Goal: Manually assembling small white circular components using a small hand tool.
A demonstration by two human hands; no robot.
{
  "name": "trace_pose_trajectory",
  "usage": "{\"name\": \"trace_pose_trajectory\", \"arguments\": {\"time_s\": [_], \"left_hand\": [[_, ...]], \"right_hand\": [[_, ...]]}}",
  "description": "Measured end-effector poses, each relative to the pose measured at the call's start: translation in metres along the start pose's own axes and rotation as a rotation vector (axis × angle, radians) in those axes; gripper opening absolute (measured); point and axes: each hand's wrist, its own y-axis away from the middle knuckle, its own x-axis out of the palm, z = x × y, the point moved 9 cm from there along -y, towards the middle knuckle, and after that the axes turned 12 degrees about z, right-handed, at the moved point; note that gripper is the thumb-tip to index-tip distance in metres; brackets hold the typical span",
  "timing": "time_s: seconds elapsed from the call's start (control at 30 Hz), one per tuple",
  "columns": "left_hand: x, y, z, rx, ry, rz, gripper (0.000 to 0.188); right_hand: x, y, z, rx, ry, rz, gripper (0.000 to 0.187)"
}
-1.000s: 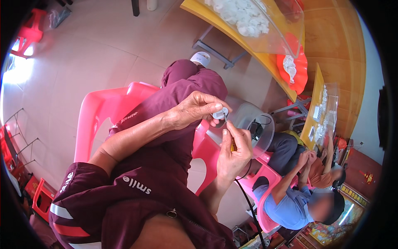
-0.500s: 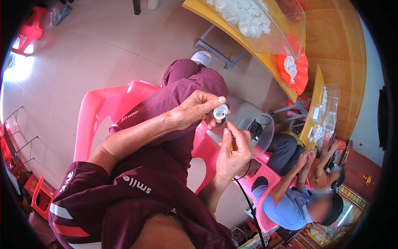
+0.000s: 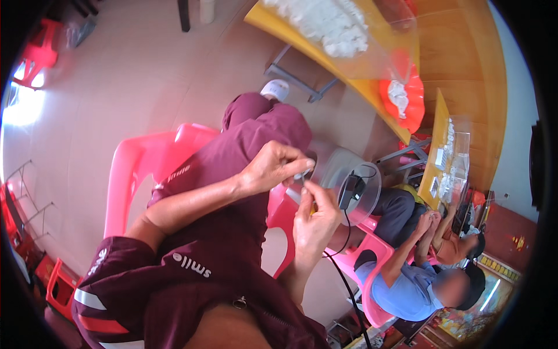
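Note:
My left hand (image 3: 272,167) is closed, pinching a small round white plastic piece (image 3: 303,173) between thumb and fingers. The piece is turned mostly edge-on, and fingers cover much of it. Just to its lower right, my right hand (image 3: 317,220) is closed on a thin tool (image 3: 303,181). Its narrow dark tip meets or nearly meets the white piece, and a bit of yellow shows within the grip. The tool's exact kind is hidden by my fingers. Both hands are held above my lap, close together.
Beyond my hands stands a clear round tub (image 3: 372,192) with a black adapter (image 3: 350,192) and cable. A yellow table (image 3: 258,20) bears a clear tray of white pieces and a red dish (image 3: 415,104). Pink chairs (image 3: 122,174) surround me. Another person (image 3: 395,291) sits at right.
The white piece has turned from face-on to nearly edge-on in my left hand. My right hand stays close with the tool. The whole view has shifted slightly.

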Motion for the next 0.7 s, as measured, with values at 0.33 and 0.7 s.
{"name": "trace_pose_trajectory", "arguments": {"time_s": [0.33,0.7], "left_hand": [[-0.009,-0.003,-0.017,0.003,-0.07,-0.066,0.024],[0.105,-0.171,-0.148,0.474,-0.929,0.003,0.024]], "right_hand": [[-0.015,0.003,-0.039,-0.048,-0.254,-0.001,0.015],[0.012,-0.029,-0.107,-0.027,-0.319,-0.155,0.015]]}}
